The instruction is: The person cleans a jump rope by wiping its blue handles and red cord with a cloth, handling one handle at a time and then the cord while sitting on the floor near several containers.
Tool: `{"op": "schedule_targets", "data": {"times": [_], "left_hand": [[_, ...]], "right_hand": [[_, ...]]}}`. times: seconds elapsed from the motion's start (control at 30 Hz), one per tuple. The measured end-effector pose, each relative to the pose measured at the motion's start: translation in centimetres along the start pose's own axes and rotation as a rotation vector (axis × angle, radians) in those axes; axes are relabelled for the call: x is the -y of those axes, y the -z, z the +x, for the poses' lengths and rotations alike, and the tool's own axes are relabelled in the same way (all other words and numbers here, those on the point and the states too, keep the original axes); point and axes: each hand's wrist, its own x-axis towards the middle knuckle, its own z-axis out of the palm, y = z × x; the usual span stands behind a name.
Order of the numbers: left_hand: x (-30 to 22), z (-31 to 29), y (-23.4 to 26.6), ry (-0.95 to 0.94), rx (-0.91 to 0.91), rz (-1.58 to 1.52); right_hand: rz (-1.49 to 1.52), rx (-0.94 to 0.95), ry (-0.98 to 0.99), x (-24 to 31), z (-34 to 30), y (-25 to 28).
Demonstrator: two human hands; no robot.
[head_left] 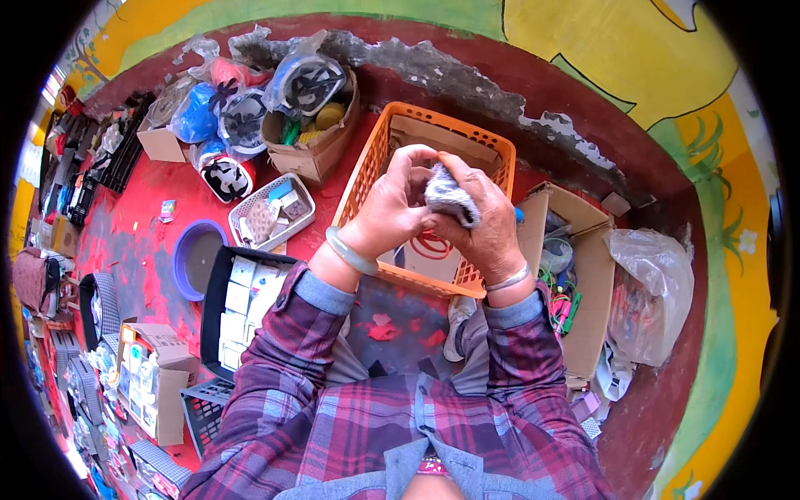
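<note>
A small grey-and-white fuzzy knit bundle [451,198], dark along its upper edge, is held up in front of me. Its exact kind does not show. My right hand [493,221] wraps round its right side, the thumb below and the fingers above. On the other side, my left hand [390,204] is curled, with thumb and fingertips at the bundle's left edge; part of its grip is hidden. Both hands are over an orange plastic basket [385,140], which has cardboard inside and a red loop of cord [431,245] near its front.
On the right stand a cardboard box [587,308] of colourful goods and a clear plastic bag [654,275]. To the left are a white basket [307,223], a purple basin [179,262] and a black bin [213,312] of white boxes. Bagged helmets [308,83] lie along the wall.
</note>
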Motion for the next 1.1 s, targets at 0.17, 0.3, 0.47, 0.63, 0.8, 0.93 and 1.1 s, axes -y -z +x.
{"op": "schedule_targets", "data": {"times": [0.17,0.3,0.47,0.63,0.8,0.93,1.1], "left_hand": [[0.4,-0.4,-0.4,0.016,0.01,-0.039],[0.4,-0.7,-0.6,0.029,0.018,0.071],[-0.3,-0.8,-1.4,-0.018,0.01,0.249],[1.1,-0.6,-1.6,-0.111,-0.072,0.214],[1.0,-0.9,-1.7,-0.187,-0.056,0.387],[0.6,-1.1,-2.0,-0.325,-0.001,0.528],[0.8,-1.8,-2.0,-0.299,0.105,0.523]], "right_hand": [[-0.114,-0.178,0.118,-0.6,-0.1,-0.7],[0.242,-0.26,-0.216,-0.4,-0.6,-1.0],[0.791,-0.324,-0.474,-1.0,-0.2,0.7],[0.034,-0.165,0.015,-0.2,-0.1,-0.7],[0.182,-0.234,-0.324,0.1,-0.5,-1.7],[0.425,-0.194,-0.469,-1.1,0.0,-1.0],[0.829,0.018,-0.638,-2.8,0.1,0.5]]}}
